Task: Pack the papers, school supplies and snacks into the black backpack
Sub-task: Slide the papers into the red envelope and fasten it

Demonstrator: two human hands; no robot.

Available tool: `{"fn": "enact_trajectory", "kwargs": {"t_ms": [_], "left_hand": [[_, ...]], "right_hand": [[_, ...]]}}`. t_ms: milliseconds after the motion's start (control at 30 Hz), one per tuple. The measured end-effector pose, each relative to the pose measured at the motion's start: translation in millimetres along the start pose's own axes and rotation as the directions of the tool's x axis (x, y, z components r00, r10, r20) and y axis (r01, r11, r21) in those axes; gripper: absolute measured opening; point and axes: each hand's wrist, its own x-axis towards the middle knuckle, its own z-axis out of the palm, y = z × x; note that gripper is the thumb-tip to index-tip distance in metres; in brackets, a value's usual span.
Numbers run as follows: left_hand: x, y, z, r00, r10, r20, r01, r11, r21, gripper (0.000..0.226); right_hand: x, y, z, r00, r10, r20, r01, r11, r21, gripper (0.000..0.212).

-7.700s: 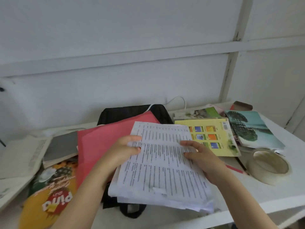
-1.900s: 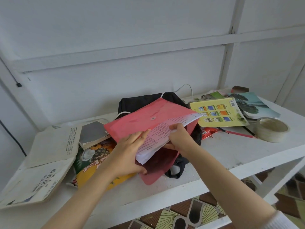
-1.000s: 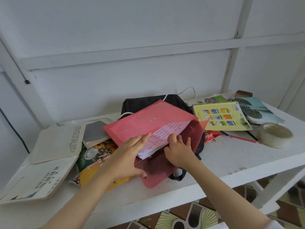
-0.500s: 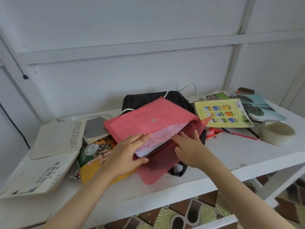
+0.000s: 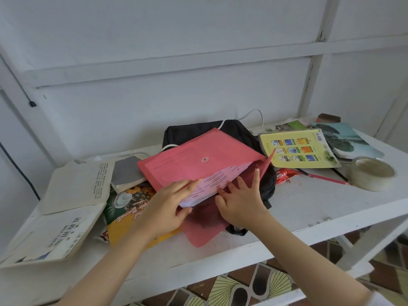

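Centre of frame: red folder (image 5: 194, 164) lay on the black backpack (image 5: 189, 131), which sat at the back middle of the white table (image 5: 309, 206). Folder mouth faced lower right, flap hanging down over the table edge side. Stack of papers (image 5: 218, 180) was partly inside the folder, lower corner sticking out.

Left hand (image 5: 167, 204): fingers on top at the folder's edge, thumb below the stack, pinching the protruding corner of the papers. Whether the folder's front sheet was also caught in that pinch could not be told.

Right hand (image 5: 240, 199): fingers spread and straight, tips against the papers' edge and the inner flap, holding nothing.

Lower left: biscuit bag (image 5: 130, 208) partly under the folder and left hand; grey notebook (image 5: 127, 171) just above it; open booklet (image 5: 72, 195) further left.

Right side: yellow book (image 5: 298, 151) beside the backpack, red snack wrapper (image 5: 284, 174) and red pencil (image 5: 326, 178) below it, tape roll (image 5: 371, 173) near the right edge.
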Motion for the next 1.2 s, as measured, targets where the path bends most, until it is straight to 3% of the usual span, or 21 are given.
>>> {"fn": "enact_trajectory", "kwargs": {"t_ms": [133,267,400,533,633,733,900,1100,1200], "left_hand": [[-1,-1,0,1.000,-0.015,0.016,0.016,1.000,-0.008,0.074],[-5,2,-3,0.999,-0.044,0.011,0.045,0.998,-0.039,0.062],[-12,8,-1,0.988,-0.154,0.025,0.156,0.964,-0.214,0.035],[-21,17,-3,0.949,-0.297,0.102,0.307,0.812,-0.496,0.016],[-27,22,-7,0.922,-0.368,0.116,0.361,0.717,-0.596,0.046],[-29,24,-11,0.900,-0.413,0.142,0.402,0.655,-0.640,0.064],[-26,29,-9,0.885,-0.454,0.104,0.403,0.635,-0.660,0.061],[-23,32,-2,0.876,-0.479,-0.049,0.368,0.733,-0.572,0.058],[-18,32,0,0.912,-0.385,-0.141,0.297,0.858,-0.418,0.049]], "right_hand": [[-6,7,2,0.998,0.040,0.055,-0.041,0.999,0.016,0.087],[-17,26,-3,0.994,-0.093,0.064,0.080,0.980,0.181,0.060],[-34,47,-8,0.968,-0.221,-0.121,0.250,0.903,0.350,0.065],[-30,59,-4,0.931,-0.233,-0.282,0.307,0.916,0.258,0.031],[-16,59,-2,0.891,-0.179,-0.417,0.297,0.924,0.239,0.010],[-1,51,-8,0.854,-0.147,-0.499,0.287,0.933,0.217,0.004],[26,35,-15,0.844,-0.100,-0.528,0.245,0.946,0.212,0.006],[48,22,-9,0.899,-0.065,-0.432,0.179,0.957,0.228,0.066],[52,20,0,0.928,-0.022,-0.372,0.132,0.953,0.273,0.069]]}}
